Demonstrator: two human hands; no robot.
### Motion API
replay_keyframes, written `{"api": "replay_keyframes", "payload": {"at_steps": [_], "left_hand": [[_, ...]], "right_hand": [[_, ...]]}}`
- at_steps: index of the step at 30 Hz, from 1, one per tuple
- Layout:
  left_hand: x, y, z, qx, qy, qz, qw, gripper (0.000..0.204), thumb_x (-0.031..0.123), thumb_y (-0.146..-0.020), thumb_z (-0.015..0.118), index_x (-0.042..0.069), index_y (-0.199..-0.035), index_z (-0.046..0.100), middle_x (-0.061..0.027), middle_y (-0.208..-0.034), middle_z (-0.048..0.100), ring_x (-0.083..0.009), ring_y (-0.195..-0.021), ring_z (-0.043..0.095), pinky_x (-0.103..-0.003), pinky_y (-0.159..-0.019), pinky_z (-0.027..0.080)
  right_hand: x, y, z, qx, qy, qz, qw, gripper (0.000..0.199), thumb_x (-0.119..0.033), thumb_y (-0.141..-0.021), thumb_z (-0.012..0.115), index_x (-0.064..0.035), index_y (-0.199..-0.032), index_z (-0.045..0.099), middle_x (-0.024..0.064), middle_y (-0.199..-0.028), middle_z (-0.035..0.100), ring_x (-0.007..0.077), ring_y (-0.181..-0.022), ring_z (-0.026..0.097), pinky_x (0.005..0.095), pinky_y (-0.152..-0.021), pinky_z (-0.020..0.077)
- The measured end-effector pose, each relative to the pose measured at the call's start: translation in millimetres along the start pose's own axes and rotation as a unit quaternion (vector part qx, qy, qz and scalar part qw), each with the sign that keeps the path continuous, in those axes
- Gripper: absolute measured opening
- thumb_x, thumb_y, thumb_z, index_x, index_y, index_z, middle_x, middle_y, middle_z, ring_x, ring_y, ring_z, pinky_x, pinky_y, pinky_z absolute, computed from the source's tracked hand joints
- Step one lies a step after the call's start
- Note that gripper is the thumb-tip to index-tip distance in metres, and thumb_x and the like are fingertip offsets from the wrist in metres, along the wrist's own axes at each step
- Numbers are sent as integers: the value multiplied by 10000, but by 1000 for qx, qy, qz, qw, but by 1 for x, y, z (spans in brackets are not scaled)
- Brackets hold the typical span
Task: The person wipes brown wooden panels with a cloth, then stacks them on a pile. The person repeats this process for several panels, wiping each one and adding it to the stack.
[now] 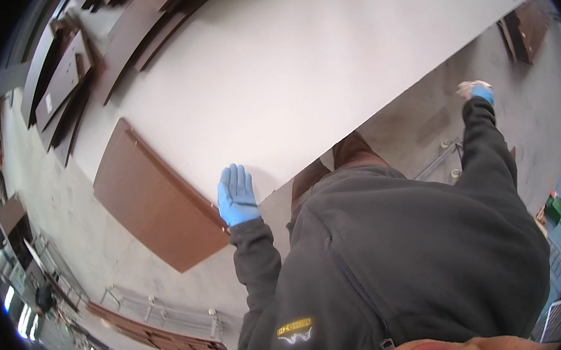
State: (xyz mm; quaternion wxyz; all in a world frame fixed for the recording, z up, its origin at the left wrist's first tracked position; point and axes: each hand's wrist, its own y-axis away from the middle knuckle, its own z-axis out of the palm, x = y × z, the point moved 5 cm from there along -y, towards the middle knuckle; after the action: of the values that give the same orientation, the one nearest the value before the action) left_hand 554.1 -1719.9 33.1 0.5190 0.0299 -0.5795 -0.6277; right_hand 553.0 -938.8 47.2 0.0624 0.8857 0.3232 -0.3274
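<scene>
I press my flat, open left hand on the large white panel, steadying it; my right hand clasps a pale cloth near its edge.

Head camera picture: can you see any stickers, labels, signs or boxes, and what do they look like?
Small pale label: on a dark brown panel in the stack at upper left; a little upright rectangle.
Yellow emblem: on the dark grey jacket sleeve, bottom middle; small and wide.
Green container: on the floor at far right; boxy, too small to tell more.
</scene>
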Motion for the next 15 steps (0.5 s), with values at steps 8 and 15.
{"api": "replay_keyframes", "payload": {"at_steps": [8, 15], "left_hand": [[109, 41, -59, 162, -69, 311, 934, 555, 327, -1127, 428, -53, -1529, 471, -251, -1565, 509, -401, -1447, 509, -509, -1210, 453], [72, 90, -145, 234, 37, 246, 940, 569, 372, -1140, 390, -17, -1549, 460, -200, -1604, 488, -367, -1494, 462, -502, -1259, 394]], "right_hand": [[-154, -37, 186, -111, -252, -204, 939, 283, -83, -1069, 521, 29, -1261, 696, 110, -1229, 733, 201, -1124, 682, 331, -1034, 525], [-413, 138, 382, 258, 289, -583, 714, 550, -183, -988, 493, 38, -1491, 479, 240, -1122, 741, 379, -880, 735, 567, -783, 565]]}}
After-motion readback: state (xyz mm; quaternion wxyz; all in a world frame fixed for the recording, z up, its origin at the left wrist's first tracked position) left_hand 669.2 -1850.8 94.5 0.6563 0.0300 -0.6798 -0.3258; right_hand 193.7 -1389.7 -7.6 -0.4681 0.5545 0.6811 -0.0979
